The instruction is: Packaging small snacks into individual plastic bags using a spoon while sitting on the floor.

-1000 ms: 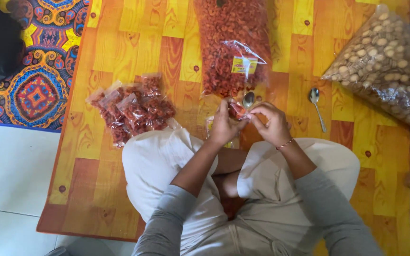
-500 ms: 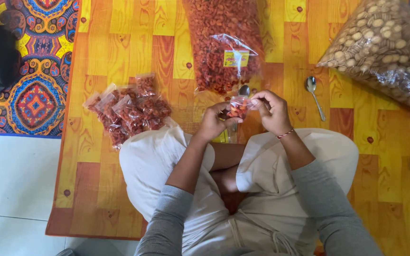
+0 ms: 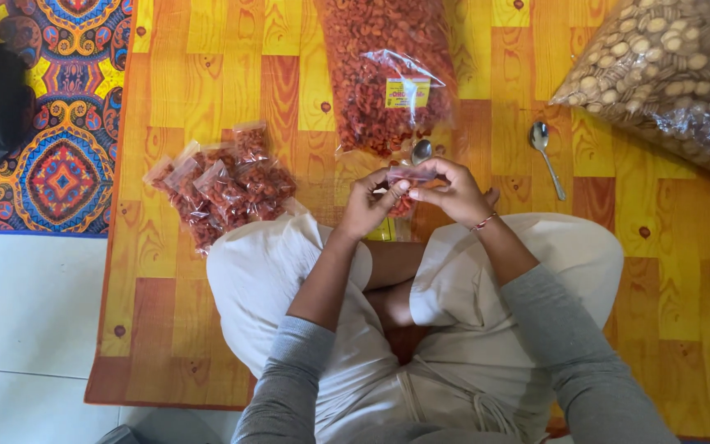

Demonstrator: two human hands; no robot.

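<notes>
A home floor: wood-patterned mat (image 3: 207,74) over white tiles (image 3: 26,329), beside a patterned rug (image 3: 59,164).

The small packet (image 3: 402,191) is mostly hidden by the left hand (image 3: 369,205) and right hand (image 3: 452,193). The big bag of red snacks (image 3: 384,74) and the bag of pale round snacks (image 3: 667,74) are cut off at the picture's edge.

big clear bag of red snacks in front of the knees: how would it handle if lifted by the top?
The big bag of red snacks looks full and soft-walled, so it would probably sag and feel heavy. Its glossy plastic film may slip in the grip. The loose pieces inside would likely shift and could crush if squeezed.
</notes>
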